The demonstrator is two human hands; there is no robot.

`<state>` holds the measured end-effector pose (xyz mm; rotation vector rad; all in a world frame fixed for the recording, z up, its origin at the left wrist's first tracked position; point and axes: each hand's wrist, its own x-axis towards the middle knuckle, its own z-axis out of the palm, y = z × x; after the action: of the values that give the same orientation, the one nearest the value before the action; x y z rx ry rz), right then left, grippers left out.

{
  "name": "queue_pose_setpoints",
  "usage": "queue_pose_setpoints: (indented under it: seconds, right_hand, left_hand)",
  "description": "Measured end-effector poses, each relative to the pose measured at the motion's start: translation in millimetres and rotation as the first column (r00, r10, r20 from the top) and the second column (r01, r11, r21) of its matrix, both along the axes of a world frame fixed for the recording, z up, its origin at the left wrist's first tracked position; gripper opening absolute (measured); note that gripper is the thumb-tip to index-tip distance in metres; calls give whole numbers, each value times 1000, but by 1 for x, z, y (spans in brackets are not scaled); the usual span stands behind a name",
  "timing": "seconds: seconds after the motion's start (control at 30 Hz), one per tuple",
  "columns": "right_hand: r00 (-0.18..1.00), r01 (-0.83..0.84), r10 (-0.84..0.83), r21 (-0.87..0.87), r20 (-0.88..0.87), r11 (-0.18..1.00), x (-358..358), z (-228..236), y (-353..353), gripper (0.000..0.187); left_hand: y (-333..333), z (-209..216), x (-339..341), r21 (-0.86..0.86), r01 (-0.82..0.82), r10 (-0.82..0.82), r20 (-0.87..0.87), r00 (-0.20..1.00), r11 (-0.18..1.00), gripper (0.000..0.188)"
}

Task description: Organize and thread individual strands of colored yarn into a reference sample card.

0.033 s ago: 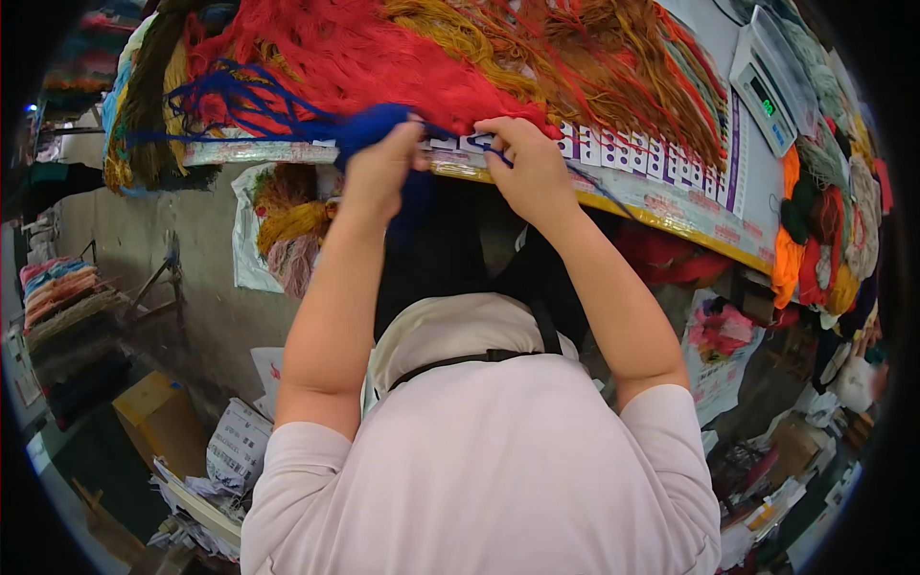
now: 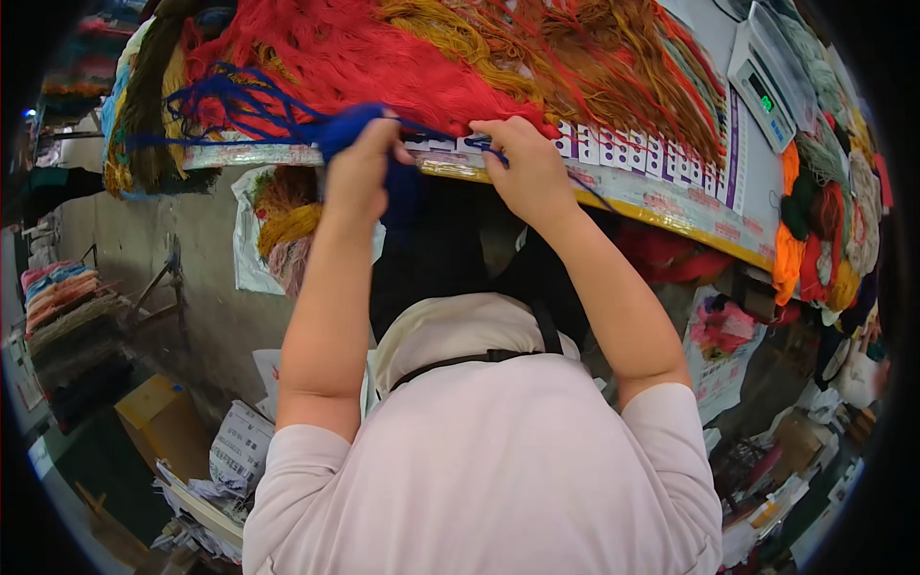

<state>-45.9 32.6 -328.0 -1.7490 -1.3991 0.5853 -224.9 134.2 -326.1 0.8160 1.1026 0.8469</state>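
Left hand (image 2: 366, 171), 11 o'clock, closed round blue yarn (image 2: 347, 132) at the table's near edge (image 2: 661, 206); blurred, exact grip hard to tell. Right hand (image 2: 527, 163), 1 o'clock, pinched narrow on a blue strand at that edge. Red yarn (image 2: 355, 57) crowds just beyond, tight room. Scale (image 2: 764, 91) at 2 o'clock, well apart.

The table (image 2: 762, 192) carries red yarn (image 2: 326, 48), brown yarn (image 2: 613, 62) and a scale (image 2: 764, 91).

Showing green digits on scale (image 2: 755, 69) at table (image 2: 760, 196)'s right, purple print on cards (image 2: 628, 153) along table edge, lettering on sheet (image 2: 240, 446) below table's left.
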Motion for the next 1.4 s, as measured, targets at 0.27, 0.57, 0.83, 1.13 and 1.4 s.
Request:
queue_pose_setpoints:
  seconds: [0.27,0.57,0.83,1.13,1.4]
  right_hand:
    - [894,-41,44,-15,446,999,-6,1,1,9]
    - [900,-113,11,-210,-436,971,9,18,14,11]
    - [999,-42,40,-163,-17,986,11,1,8,18]
    - [995,34,-41,-82,-88,996,-2,-6,5,12]
    - [927,-68,177,317,-330,946,-64,91,-19,32]
  left_hand:
    - [21,16,-22,-38,214,-147,611,778,976,11]
    - [4,9,33,236,698,-666,-208,716,676,12]
    - [78,25,-54,237,243,-211,-152,966,941,14]
    - [155,100,-148,412,-270,362,-164,918,870,17]
    - [-24,111,-32,89,395,-389,467,794,914,27]
